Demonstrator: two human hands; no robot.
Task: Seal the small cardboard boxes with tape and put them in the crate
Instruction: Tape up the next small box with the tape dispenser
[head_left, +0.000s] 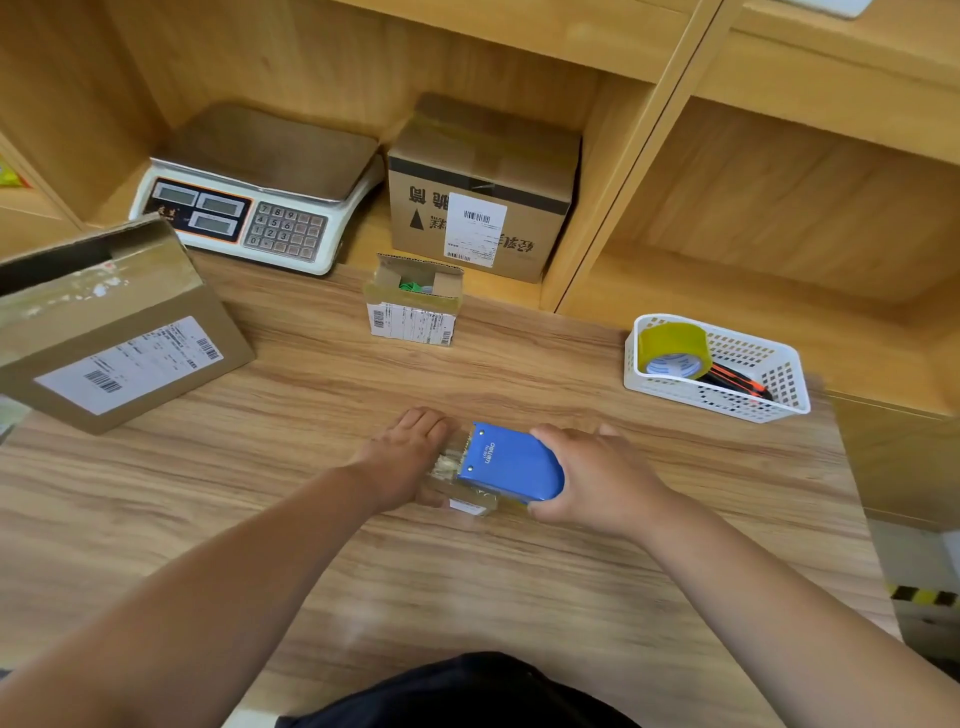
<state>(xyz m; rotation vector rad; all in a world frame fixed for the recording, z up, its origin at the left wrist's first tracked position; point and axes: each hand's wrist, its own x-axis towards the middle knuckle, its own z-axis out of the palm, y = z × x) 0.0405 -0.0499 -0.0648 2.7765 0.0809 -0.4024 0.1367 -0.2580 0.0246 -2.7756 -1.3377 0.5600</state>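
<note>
My right hand (597, 478) grips a blue tape dispenser (511, 462) that lies across the top of a small cardboard box (467, 501) in the middle of the wooden table (363, 571). That box is mostly hidden; only its near edge and a white label show. My left hand (410, 457) presses on the box's left side, fingers by the dispenser's blade. A second small cardboard box (413, 301), flaps open with something green inside, stands farther back. A large open cardboard box (104, 332) lies tilted at the left.
A white weighing scale (260, 208) and a big sealed carton (483, 192) sit in the shelf behind the table. At the right stands a white plastic basket (727, 369) holding a yellowish tape roll (672, 351) and a black-and-orange tool.
</note>
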